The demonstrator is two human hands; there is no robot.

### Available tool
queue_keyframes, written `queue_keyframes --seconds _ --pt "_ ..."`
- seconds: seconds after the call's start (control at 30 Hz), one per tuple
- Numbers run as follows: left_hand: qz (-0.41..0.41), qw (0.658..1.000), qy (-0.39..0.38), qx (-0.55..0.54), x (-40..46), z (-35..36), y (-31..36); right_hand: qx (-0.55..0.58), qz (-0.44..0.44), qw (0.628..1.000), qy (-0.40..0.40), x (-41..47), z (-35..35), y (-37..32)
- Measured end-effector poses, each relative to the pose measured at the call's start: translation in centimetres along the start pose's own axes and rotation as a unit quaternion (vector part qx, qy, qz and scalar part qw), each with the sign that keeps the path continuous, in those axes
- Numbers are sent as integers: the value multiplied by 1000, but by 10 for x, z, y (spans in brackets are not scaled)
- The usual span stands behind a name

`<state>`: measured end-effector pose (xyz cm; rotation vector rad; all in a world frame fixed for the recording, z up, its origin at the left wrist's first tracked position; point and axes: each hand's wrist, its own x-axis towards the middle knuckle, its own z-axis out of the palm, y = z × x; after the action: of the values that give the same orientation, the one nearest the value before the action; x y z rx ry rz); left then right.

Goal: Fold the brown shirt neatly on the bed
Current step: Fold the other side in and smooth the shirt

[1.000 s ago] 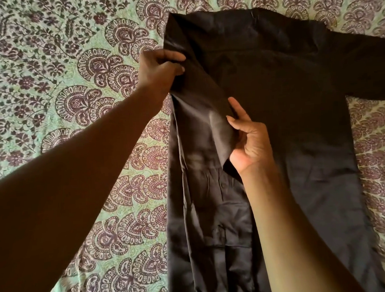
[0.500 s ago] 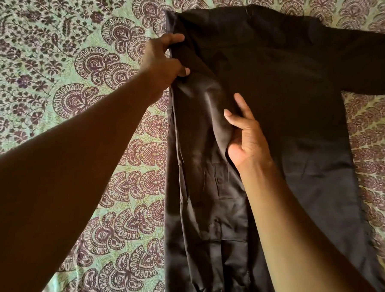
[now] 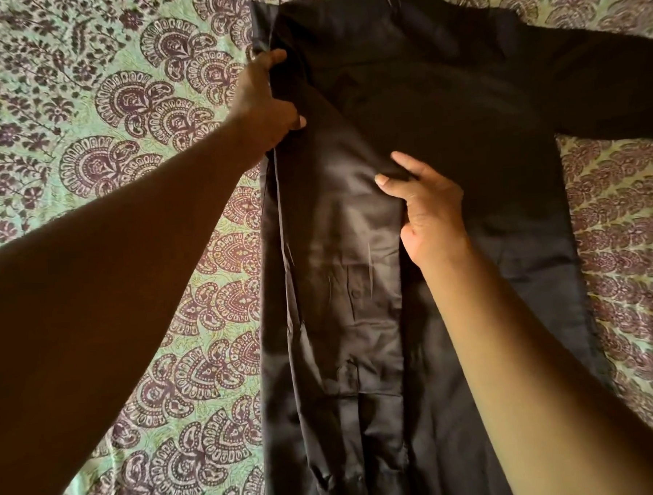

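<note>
Brown shirt (image 3: 444, 135) lies flat on the bed (image 3: 83, 108), whose cover is a green and purple paisley print; the cloth is dark, slightly glossy and creased, with its left side panel and sleeve folded inward lengthwise and the other sleeve stretched out to the right. Left hand (image 3: 264, 103) grips the folded edge near the shoulder, fingers curled round the cloth. Right hand (image 3: 429, 211) pinches the inner edge of the folded panel mid-body, thumb on top.
</note>
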<state>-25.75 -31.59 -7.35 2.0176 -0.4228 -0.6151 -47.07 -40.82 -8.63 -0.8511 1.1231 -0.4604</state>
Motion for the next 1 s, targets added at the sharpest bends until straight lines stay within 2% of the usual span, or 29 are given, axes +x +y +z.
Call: queue_keyframes --seconds 0.13,0.23,0.33,0.57,0.83,1.0 --pt "-31 997 24 -60 0 8 2 -75 -58 995 20 6 -1 3" --pt "-34 993 55 -103 9 9 -2 -85 -85 992 42 12 2 7" --pt "-46 985 92 -136 20 10 -4 -63 -73 994 44 15 -2 13" --pt "-75 978 98 -171 30 12 17 -18 -34 999 24 17 -12 14" --pt "-143 946 161 -244 40 10 23 -29 -46 998 16 20 -16 18" --pt "-152 949 133 -241 31 13 22 -18 -40 999 19 19 -17 20"
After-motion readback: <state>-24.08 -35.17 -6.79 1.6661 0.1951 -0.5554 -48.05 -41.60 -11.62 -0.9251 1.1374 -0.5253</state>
